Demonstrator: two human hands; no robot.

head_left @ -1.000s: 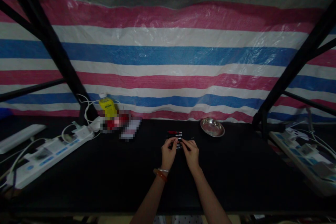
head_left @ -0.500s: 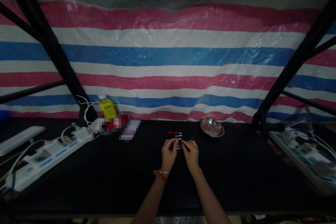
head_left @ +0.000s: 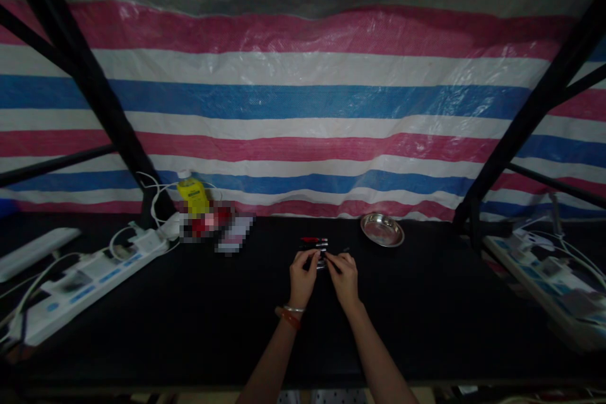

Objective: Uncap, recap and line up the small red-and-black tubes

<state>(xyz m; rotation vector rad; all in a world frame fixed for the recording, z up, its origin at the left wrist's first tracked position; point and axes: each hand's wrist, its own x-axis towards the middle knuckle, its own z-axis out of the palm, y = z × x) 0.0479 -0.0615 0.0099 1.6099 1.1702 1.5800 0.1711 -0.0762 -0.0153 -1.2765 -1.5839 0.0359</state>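
My left hand (head_left: 302,274) is closed in a pinch, thumb and forefinger together, at the middle of the black table (head_left: 203,322). Facing it, my right hand (head_left: 344,276) also pinches, its fingertips almost meeting the left ones. Whatever is between the fingertips is dark, small and too dim to name. Just beyond the hands lies a slim red stick with a silver end (head_left: 313,240). Between the hands a small silver piece (head_left: 322,267) shows, partly hidden by the fingers. A tiny dark piece (head_left: 346,249) rests beyond my right hand.
A round metal dish (head_left: 382,231) stands at the back, right of the hands. At back left is a yellow bottle (head_left: 193,194) beside blurred-out items. White power strips (head_left: 89,287) with cables lie on the left and right. Black frame posts (head_left: 106,107) rise at both sides.
My left hand has shifted very slightly left, opening a little more space between the fingertips. My right hand stays nearly where it was.
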